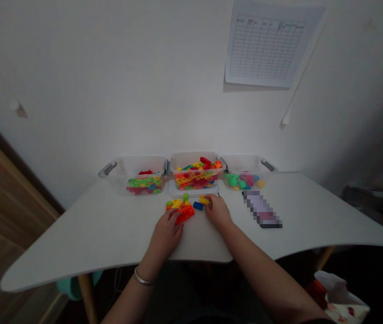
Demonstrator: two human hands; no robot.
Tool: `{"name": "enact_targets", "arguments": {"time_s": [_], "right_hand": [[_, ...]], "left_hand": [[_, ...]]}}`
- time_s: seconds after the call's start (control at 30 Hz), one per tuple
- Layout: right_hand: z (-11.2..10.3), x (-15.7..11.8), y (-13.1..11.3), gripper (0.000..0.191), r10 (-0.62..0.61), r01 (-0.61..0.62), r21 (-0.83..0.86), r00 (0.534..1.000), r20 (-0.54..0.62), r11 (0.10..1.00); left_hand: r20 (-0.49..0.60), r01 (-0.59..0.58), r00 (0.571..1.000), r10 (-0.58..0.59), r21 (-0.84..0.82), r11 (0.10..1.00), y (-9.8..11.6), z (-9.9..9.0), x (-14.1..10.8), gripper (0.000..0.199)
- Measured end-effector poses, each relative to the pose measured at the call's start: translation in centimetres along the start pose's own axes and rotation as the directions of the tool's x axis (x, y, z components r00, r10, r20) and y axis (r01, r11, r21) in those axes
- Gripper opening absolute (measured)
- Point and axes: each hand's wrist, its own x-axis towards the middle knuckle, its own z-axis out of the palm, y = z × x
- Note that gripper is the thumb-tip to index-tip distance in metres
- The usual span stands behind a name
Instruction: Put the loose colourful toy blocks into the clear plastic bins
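Note:
My left hand [166, 233], a bracelet on its wrist, is closed on the near end of a red-orange building brick [186, 213] low over the white table. Just behind that brick lies a small heap of yellow bricks [177, 204], with a light green brick [185, 197] standing at its far side. My right hand [218, 212] has its fingertips on a yellow brick [204, 200], pinching its right end. Between the two hands a blue brick [198, 205] rests on the tabletop.
Three clear bins line the wall: the left bin [140, 163] and middle bin [191, 163] hold mixed bricks, the right bin [245, 162] rounded coloured pieces. A lid [196, 192] lies under the middle one. A phone [262, 210] lies right of my right hand on the table [110, 234].

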Motion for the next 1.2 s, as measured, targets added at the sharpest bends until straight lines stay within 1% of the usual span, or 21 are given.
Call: {"name": "enact_targets", "arguments": {"time_s": [0.07,0.13,0.23,0.3,0.37,0.43,0.53,0.67,0.73,0.9,1.07,1.13,1.2], "right_hand": [[0.2,0.0,0.2,0.03,-0.004,0.006,0.061,0.999,-0.04,0.998],[0.4,0.1,0.4,0.027,0.018,-0.008,0.162,0.998,-0.057,0.987],[0.6,0.1,0.5,0.025,0.062,-0.05,0.318,0.998,-0.029,0.947],[0.9,0.0,0.5,0.023,0.064,-0.052,0.413,0.998,-0.015,0.909],[1.1,-0.2,0.4,0.02,0.047,-0.039,0.524,0.999,-0.001,0.851],[1.4,-0.5,0.3,0.018,0.011,-0.034,0.628,0.999,0.041,0.777],[1.4,-1.1,-0.2,0.01,-0.079,-0.039,0.71,0.988,0.133,0.703],[1.0,-1.9,-1.1,0.006,-0.181,-0.038,0.732,0.959,0.219,0.68],[0.8,-2.2,-1.5,0.005,-0.213,-0.026,0.722,0.947,0.239,0.691],[0.7,-2.4,-1.9,0.005,-0.213,-0.063,0.709,0.932,0.294,0.703],[0.9,-2.2,-1.9,0.005,-0.193,-0.069,0.656,0.928,0.319,0.751],[0.7,-2.2,-2.0,0.004,-0.211,-0.045,0.635,0.923,0.321,0.771],[0.6,-2.3,-2.1,0.011,-0.246,0.013,0.608,0.922,0.301,0.794]], "left_hand": [[-0.009,-0.009,1.0,0.009,0.008,1.0,0.0,0.0,0.0,0.032],[-0.013,-0.012,1.0,0.012,0.017,1.0,0.0,0.0,0.0,0.031],[-0.017,-0.021,1.0,0.021,0.018,1.0,-0.1,0.1,0.0,0.031],[-0.021,-0.023,1.0,0.023,0.014,1.0,-0.1,0.1,0.0,0.033],[-0.021,-0.012,1.0,0.013,0.01,1.0,-0.1,0.0,0.1,0.037],[-0.022,-0.012,1.0,0.012,0.01,1.0,0.0,-0.2,0.1,0.042],[-0.006,-0.093,0.996,0.094,0.029,0.995,0.5,-0.5,0.3,0.047],[0.035,-0.261,0.965,0.26,0.057,0.964,1.0,-0.6,0.3,0.045],[0.05,-0.289,0.957,0.286,0.063,0.955,1.1,-0.4,0.3,0.041],[0.048,-0.256,0.966,0.253,0.095,0.962,1.0,-0.2,0.5,0.038],[0.016,-0.27,0.963,0.27,0.104,0.957,1.1,-0.4,0.6,0.036],[-0.012,-0.256,0.966,0.259,0.109,0.961,1.0,-0.5,0.6,0.032],[-0.057,-0.217,0.973,0.225,0.129,0.968,0.8,-0.5,0.5,0.029]]}}
